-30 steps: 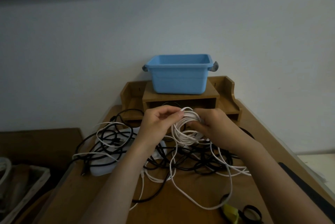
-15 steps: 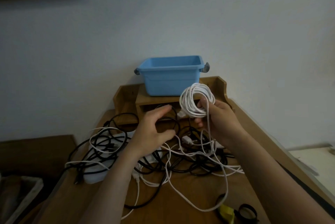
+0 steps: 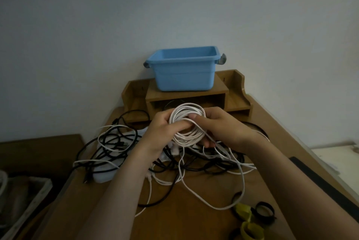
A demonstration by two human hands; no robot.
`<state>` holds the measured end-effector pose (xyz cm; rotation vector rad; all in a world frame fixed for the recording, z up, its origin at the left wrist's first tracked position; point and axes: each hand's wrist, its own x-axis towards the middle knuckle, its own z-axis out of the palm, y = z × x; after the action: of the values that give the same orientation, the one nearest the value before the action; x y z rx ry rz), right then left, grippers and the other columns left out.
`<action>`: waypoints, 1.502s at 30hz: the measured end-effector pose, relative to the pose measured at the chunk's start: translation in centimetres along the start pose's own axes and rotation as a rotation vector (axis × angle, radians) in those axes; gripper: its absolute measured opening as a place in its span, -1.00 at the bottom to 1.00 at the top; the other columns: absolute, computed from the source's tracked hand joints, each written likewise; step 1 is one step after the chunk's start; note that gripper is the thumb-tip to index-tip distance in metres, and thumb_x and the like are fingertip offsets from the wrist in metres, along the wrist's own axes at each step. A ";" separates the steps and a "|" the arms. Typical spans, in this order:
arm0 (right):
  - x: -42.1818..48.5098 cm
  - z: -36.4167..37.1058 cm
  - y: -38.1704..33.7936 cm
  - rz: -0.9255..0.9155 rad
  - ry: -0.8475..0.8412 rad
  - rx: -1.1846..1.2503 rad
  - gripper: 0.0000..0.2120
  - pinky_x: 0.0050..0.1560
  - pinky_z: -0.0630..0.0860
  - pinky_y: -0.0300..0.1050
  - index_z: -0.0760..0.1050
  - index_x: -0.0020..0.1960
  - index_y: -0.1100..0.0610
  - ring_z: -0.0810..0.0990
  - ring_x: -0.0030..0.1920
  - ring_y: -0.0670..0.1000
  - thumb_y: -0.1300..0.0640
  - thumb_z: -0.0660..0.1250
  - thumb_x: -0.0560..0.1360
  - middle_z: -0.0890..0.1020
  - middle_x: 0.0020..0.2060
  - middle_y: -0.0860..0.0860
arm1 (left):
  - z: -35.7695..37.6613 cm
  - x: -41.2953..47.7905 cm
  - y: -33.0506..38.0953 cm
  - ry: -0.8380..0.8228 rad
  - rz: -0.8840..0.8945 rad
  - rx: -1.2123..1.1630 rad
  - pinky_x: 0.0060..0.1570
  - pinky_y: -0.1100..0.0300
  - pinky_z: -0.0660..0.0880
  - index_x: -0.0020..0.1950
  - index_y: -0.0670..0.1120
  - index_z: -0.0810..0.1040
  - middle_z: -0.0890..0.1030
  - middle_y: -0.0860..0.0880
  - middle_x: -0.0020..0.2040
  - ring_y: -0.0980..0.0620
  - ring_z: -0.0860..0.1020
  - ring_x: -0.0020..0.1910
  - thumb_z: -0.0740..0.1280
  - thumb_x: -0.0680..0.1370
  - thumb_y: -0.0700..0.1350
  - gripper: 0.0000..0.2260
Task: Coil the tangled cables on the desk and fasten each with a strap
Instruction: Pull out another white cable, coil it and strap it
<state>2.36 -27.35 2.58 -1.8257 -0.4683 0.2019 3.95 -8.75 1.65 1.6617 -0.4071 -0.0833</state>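
Observation:
A white cable coil [image 3: 187, 115] is held above the wooden desk [image 3: 194, 218]. My left hand [image 3: 165, 129] grips its left side with curled fingers. My right hand [image 3: 219, 129] grips its right side, thumb laid over the loops. A loose tail of the same white cable [image 3: 211, 203] hangs from the coil and loops across the desk. Beneath my hands lies a tangle of black and white cables [image 3: 116, 146]. Yellow and black straps [image 3: 252, 216] lie at the front right of the desk.
A blue plastic tub [image 3: 184, 76] stands on a wooden desk organiser [image 3: 237, 95] against the wall. A white power strip [image 3: 103, 176] lies under the cables at the left. A basket [image 3: 25, 197] sits below the desk's left edge.
My right hand lowered the coil from beside the tub to in front of the organiser. My left hand came back up and took hold of its left side.

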 end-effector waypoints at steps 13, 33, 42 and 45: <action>-0.4 -5.1 0.9 0.033 -0.095 -0.556 -0.91 -0.14 0.58 -0.22 0.64 -0.12 0.03 0.64 -0.24 -0.11 0.11 0.41 0.57 0.68 -0.27 -0.09 | -2.6 1.1 -0.9 0.232 -0.258 -0.982 0.35 0.15 0.38 -0.31 -0.15 0.62 0.51 0.03 -0.45 0.16 0.54 -0.41 0.36 0.42 -0.25 -0.89; 0.6 -1.9 0.9 -0.138 0.237 -0.254 -0.68 -0.22 0.52 -0.26 0.56 -0.13 0.23 0.66 -0.26 -0.04 0.03 0.25 0.67 0.71 -0.28 0.01 | -2.3 0.9 -2.9 -0.236 -0.134 -0.565 0.05 0.10 0.40 0.25 -0.29 0.63 0.47 0.00 -0.46 0.03 0.46 -0.27 0.57 0.38 0.07 -0.41; 0.8 -2.2 1.4 -0.030 0.062 0.197 -0.59 -0.53 0.34 -0.19 0.60 0.04 0.23 0.34 -0.53 -0.01 -0.08 0.17 0.68 0.46 -0.41 0.07 | -1.6 0.8 -1.5 -0.079 -0.161 -0.743 -0.20 0.25 0.46 -0.20 -0.14 0.64 0.32 0.06 -0.63 0.11 0.40 -0.49 0.35 0.57 0.06 -0.70; 0.4 -2.6 1.8 0.010 0.039 0.145 -0.50 -0.42 0.46 -0.18 0.61 0.02 0.23 0.55 -0.41 0.04 -0.15 0.10 0.69 0.56 -0.36 0.08 | -2.6 0.6 -1.4 -0.061 -0.106 -0.973 -0.17 0.34 0.48 -0.28 -0.04 0.50 0.37 0.05 -0.61 0.17 0.41 -0.53 0.39 0.57 0.02 -0.73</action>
<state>4.04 -29.91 1.74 -1.6876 -0.4074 0.2016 5.55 -6.41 0.79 0.7177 -0.2535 -0.3526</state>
